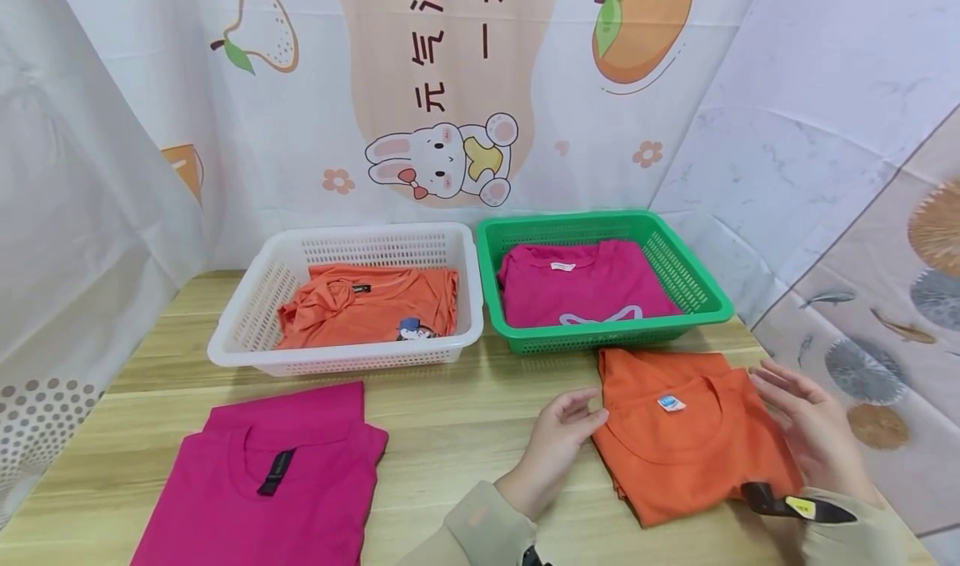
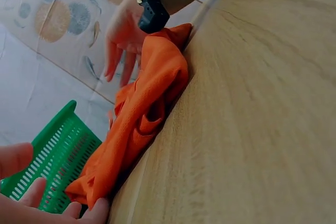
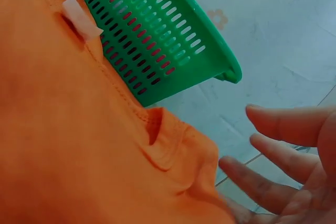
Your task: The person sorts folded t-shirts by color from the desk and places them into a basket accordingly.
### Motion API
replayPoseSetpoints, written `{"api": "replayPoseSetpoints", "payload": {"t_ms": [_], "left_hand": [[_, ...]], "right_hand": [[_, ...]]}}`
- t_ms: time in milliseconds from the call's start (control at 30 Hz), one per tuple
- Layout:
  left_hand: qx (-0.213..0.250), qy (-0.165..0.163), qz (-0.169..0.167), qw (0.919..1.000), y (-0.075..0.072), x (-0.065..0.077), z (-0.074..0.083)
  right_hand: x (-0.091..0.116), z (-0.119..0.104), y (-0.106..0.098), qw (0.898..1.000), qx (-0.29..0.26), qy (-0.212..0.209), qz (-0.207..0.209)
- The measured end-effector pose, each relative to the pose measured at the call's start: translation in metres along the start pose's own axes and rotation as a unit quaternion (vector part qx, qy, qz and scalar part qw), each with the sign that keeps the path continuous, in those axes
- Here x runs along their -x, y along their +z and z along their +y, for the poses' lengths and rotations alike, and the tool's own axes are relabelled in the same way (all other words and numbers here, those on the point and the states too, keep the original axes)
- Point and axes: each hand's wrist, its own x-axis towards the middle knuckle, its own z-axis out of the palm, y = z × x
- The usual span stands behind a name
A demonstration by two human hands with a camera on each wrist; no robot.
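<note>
A folded orange T-shirt with a blue-and-white neck label lies on the table in front of the green basket. My left hand is at its left edge, fingers loosely bent and thumb apart. In the left wrist view, the fingertips of that left hand are right at the shirt's lower edge. On the other side, my right hand is held beside the shirt's right edge. The right wrist view shows this right hand with fingers spread, fingertips at the orange cloth, nothing gripped.
A green basket holding a folded magenta shirt stands at the back right. Left of it, a white basket contains orange shirts. A folded magenta T-shirt lies front left on the wooden table. Printed curtains hang behind.
</note>
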Motion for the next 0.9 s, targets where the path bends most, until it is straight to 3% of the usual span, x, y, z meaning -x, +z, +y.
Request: {"api": "replayPoseSetpoints", "payload": {"t_ms": [133,233,367,500,700,900], "left_hand": [[0.023,-0.012,-0.019,0.9995,-0.003,-0.001,-0.001],[0.037,-0.022,-0.029,0.9987,-0.006,-0.001,-0.001],[0.05,-0.029,-0.031,0.9979,-0.009,-0.001,0.001],[0.059,-0.032,-0.034,0.9972,-0.01,0.0,0.003],[0.065,-0.04,-0.047,0.996,-0.007,0.0,0.003],[0.076,-0.071,-0.083,0.9912,-0.005,0.0,0.001]], "right_hand": [[-0.001,0.006,-0.003,0.998,0.049,0.024,-0.01],[0.0,0.008,-0.005,0.998,0.037,0.031,-0.035],[0.0,0.01,-0.007,0.994,0.029,0.078,-0.067],[-0.002,0.014,-0.002,0.99,0.048,0.114,-0.063],[-0.003,0.013,0.001,0.99,0.045,0.117,-0.06],[-0.003,0.012,0.0,0.984,0.08,0.14,-0.069]]}}
